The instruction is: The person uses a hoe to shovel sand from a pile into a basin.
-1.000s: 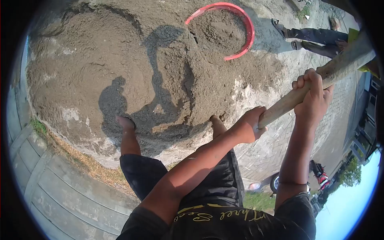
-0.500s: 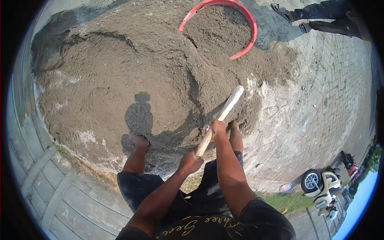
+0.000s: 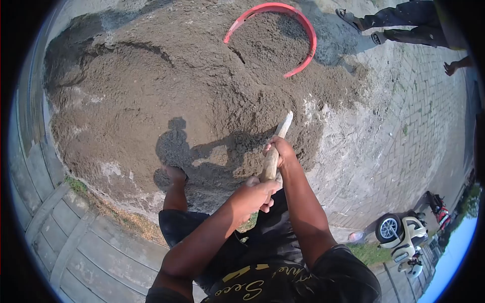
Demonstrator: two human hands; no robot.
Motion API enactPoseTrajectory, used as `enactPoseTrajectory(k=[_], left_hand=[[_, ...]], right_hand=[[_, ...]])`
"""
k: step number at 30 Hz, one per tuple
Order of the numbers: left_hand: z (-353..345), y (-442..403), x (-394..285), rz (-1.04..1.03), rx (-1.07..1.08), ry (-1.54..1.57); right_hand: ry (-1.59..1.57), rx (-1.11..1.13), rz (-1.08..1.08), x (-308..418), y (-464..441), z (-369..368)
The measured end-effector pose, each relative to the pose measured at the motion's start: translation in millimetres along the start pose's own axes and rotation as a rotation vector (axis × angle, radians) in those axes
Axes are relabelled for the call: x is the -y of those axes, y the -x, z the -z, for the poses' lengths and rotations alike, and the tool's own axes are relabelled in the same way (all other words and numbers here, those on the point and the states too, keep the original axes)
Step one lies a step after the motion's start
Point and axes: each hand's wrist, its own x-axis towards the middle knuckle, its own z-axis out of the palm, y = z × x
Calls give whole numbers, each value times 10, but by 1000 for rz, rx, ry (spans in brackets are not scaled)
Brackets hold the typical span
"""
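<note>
Both my hands are closed around a pale wooden handle point(image 3: 272, 162). My left hand point(image 3: 256, 196) grips it low, close to my body, and my right hand point(image 3: 281, 151) holds it farther up. The handle's whitish far end point(image 3: 288, 119) points away over a broad heap of grey-brown sandy mix point(image 3: 121, 101). No tool head shows, so I cannot tell what kind of tool it is. My bare foot point(image 3: 176, 174) rests on the near side of the heap, beside my shadow.
A red curved rim point(image 3: 312, 38) stands in the heap at the top, with mix inside it. Another person's legs in dark trousers point(image 3: 404, 20) are at top right, a hand point(image 3: 451, 67) nearby. A scooter point(image 3: 406, 235) is parked at lower right. Concrete slabs point(image 3: 101, 257) lie at lower left.
The handle has tilted steeper and drawn toward me, its far end shifting left. My left hand has moved up and right, closer to my right hand. The other person's hand has come into view.
</note>
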Motion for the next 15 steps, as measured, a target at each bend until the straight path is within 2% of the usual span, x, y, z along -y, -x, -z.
enactPoseTrajectory(k=[2, 4, 6, 10, 12, 13, 15], left_hand=[[-15, 331, -308, 32, 156, 28], [-127, 717, -502, 26, 231, 2], [-214, 1185, -659, 67, 312, -255], [138, 1747, -251, -153, 346, -381], [514, 1502, -51, -328, 165, -792], [681, 1185, 67, -410, 22, -929], [940, 402, 129, -403, -221, -1148]], right_hand=[[-42, 54, 10, 140, 323, -230], [2, 51, 117, 310, 868, -480], [22, 113, 139, 374, 1321, -589], [93, 89, 560, 112, 2214, -1056], [128, 161, 717, -51, 2044, -1145], [211, 128, 761, -37, 1858, -1193], [333, 76, 813, 101, 1414, -1306]])
